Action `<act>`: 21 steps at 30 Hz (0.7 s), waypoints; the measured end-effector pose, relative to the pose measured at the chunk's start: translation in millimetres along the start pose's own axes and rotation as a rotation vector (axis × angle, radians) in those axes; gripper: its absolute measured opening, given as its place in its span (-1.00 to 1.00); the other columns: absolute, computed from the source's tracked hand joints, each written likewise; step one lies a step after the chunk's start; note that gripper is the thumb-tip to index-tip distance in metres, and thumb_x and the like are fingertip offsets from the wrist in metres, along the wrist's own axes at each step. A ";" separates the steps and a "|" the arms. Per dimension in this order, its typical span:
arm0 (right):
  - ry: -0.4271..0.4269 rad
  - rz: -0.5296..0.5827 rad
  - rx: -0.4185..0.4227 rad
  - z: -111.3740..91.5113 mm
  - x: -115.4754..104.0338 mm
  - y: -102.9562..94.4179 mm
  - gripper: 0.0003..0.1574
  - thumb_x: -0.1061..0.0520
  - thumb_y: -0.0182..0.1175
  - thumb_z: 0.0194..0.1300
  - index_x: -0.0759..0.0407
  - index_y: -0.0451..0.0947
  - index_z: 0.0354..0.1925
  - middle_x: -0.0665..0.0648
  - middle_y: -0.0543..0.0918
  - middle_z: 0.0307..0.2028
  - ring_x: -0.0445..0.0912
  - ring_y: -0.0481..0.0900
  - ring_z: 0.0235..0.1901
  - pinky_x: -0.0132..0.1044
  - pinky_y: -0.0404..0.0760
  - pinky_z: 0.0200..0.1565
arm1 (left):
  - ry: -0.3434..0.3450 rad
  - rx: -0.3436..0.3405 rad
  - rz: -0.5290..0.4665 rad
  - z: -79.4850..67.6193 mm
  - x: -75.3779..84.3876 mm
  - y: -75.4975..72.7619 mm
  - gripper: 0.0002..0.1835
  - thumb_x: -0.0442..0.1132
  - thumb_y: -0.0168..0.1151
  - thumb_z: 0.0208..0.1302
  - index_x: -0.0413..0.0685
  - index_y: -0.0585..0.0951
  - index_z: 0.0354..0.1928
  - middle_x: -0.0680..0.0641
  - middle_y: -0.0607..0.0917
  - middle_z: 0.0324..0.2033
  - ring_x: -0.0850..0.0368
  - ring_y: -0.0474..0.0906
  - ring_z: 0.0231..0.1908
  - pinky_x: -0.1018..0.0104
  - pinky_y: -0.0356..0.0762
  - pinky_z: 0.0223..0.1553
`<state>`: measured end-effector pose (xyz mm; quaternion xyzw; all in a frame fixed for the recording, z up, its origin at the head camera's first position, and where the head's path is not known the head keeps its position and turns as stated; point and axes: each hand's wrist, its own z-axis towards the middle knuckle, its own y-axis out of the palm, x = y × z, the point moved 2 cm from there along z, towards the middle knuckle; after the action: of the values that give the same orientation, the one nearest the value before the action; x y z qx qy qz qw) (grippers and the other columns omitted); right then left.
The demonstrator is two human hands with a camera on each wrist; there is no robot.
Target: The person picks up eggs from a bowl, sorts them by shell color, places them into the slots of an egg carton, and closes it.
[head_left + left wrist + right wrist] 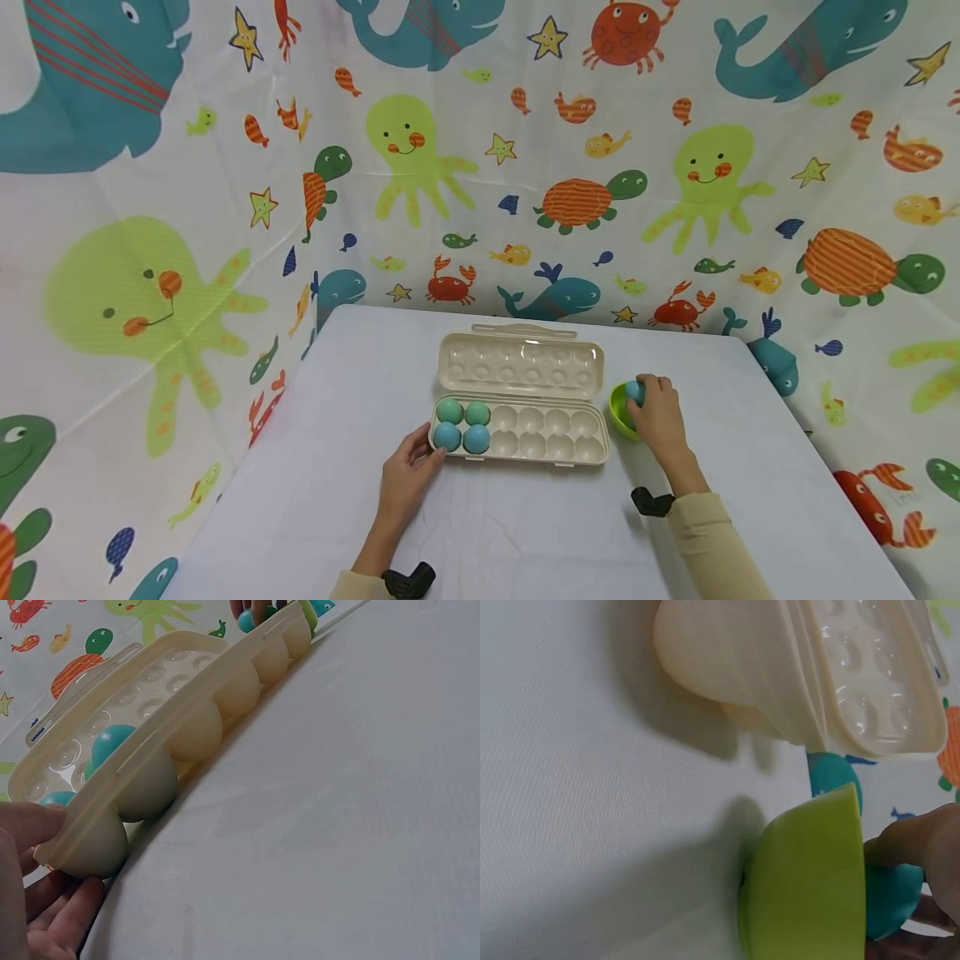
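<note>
A cream plastic egg carton lies with its lid folded back. At its left end sit two green toy eggs in the back row and two blue toy eggs in the front row. My left hand grips that end, thumb on the rim and fingers below, as the left wrist view shows. To the right of the carton, my right hand pinches another blue toy egg at the mouth of a lime green bowl. The bowl's inside is mostly hidden by the hand.
A white cloth covers the table. Behind it and along both sides hangs a curtain printed with sea animals. Black straps or mounts sit at both wrists.
</note>
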<state>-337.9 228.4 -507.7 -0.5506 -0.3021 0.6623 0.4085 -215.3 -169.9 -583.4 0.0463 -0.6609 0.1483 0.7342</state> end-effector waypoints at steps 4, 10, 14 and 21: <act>-0.018 0.030 0.035 -2.4 -3.9 -2.7 -0.39 0.22 0.21 0.34 0.46 0.34 0.27 0.55 0.38 0.20 0.41 0.40 0.16 0.30 0.51 0.16 | 0.005 -0.004 0.004 -0.5 1.4 -0.1 -0.39 -0.23 0.44 0.23 -0.15 0.50 0.32 -0.25 0.65 0.17 -0.12 0.63 0.17 0.48 0.63 0.04; -0.041 0.073 0.063 -7.5 -14.8 -6.6 -0.38 0.23 0.17 0.34 0.42 0.33 0.31 0.53 0.37 0.22 0.39 0.39 0.17 0.29 0.52 0.15 | -0.009 -0.004 0.013 -2.9 7.3 0.3 -0.40 -0.26 0.41 0.26 -0.17 0.49 0.33 -0.26 0.64 0.19 -0.11 0.62 0.18 0.46 0.63 0.07; -0.046 0.090 0.084 -10.1 -24.7 -8.0 -0.38 0.23 0.18 0.32 0.40 0.35 0.30 0.50 0.38 0.21 0.36 0.40 0.17 0.28 0.52 0.17 | -0.017 -0.004 0.018 -8.6 26.9 -0.6 -0.42 -0.34 0.38 0.27 -0.28 0.47 0.32 -0.32 0.63 0.18 -0.17 0.61 0.18 0.42 0.64 0.07; -0.103 0.110 0.120 -16.0 -43.0 -6.8 -0.40 0.24 0.20 0.27 0.43 0.40 0.24 0.49 0.42 0.15 0.34 0.46 0.10 0.25 0.54 0.12 | -0.033 -0.015 0.025 -11.1 38.9 -1.8 -0.43 -0.34 0.37 0.26 -0.30 0.48 0.31 -0.32 0.63 0.17 -0.19 0.61 0.17 0.32 0.65 0.09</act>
<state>-318.3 193.4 -484.6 -0.5062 -0.2520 0.7280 0.3877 -201.0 -162.7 -546.3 0.0350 -0.6747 0.1520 0.7214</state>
